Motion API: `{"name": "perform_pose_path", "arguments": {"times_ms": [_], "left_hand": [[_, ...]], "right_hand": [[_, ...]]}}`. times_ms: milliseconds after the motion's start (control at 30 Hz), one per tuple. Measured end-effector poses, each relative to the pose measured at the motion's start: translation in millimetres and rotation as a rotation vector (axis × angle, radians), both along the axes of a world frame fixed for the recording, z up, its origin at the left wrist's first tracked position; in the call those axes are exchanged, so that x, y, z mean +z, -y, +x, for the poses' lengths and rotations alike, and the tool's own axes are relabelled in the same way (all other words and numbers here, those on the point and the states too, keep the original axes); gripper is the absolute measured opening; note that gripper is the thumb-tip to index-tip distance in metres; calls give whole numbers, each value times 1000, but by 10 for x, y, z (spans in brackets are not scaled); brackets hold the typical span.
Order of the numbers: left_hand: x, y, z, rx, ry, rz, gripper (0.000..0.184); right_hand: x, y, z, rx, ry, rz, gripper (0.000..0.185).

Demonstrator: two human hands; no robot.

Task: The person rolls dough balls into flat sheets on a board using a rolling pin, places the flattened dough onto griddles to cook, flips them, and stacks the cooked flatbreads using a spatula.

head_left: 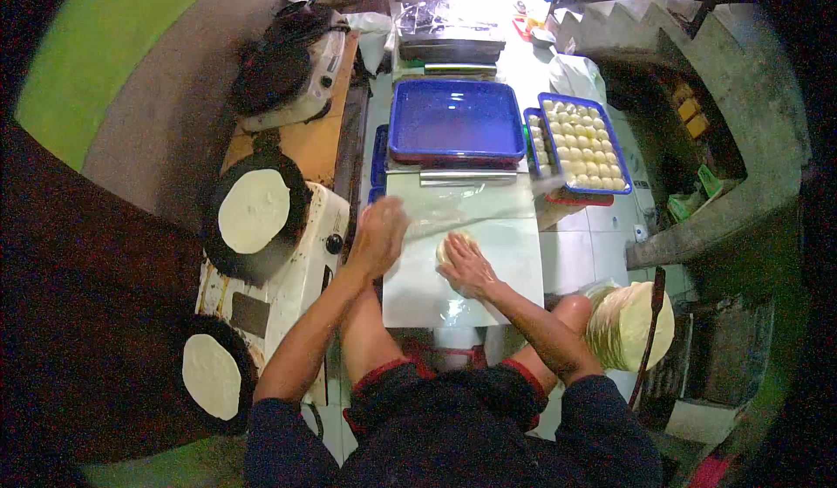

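My right hand (468,266) lies flat with its fingers stretched over a pale round of dough (443,249). The dough sits on a white board (462,296) in front of my knees, partly covered by my fingers. To its left, my left hand (381,237) is raised at the board's edge with curled fingers, somewhat blurred. A clear plastic sheet (453,216) stretches from that hand across the board to the right, its edge lifted and smeared. The left fingers appear closed on the sheet's edge, though the exact grip is hard to see.
Two dark pans with flatbreads (255,211) (211,377) stand on a stove (323,218) at left. A blue tray (458,122) lies beyond the board. Dough balls (582,143) fill trays at right. Beside my right knee is a flatbread stack (645,327) with a long dark stick (649,340).
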State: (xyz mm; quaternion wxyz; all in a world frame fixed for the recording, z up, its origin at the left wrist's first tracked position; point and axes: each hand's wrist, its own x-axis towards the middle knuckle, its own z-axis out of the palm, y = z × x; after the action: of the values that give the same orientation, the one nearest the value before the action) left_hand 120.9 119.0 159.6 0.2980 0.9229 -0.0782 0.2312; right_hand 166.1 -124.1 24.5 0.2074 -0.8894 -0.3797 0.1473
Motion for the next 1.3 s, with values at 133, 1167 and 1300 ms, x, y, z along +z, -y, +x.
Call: {"name": "perform_pose_path", "arguments": {"times_ms": [133, 1167, 1300], "left_hand": [[-451, -124, -579, -38, -90, 216, 20], [-1643, 1104, -1160, -199, -382, -29, 21], [-1553, 1133, -1210, -174, -388, -33, 19]], "right_hand": [[-265, 986, 421, -373, 185, 260, 46], [75, 21, -409, 3, 393, -64, 57], [159, -271, -145, -72, 504, 17, 61]]}}
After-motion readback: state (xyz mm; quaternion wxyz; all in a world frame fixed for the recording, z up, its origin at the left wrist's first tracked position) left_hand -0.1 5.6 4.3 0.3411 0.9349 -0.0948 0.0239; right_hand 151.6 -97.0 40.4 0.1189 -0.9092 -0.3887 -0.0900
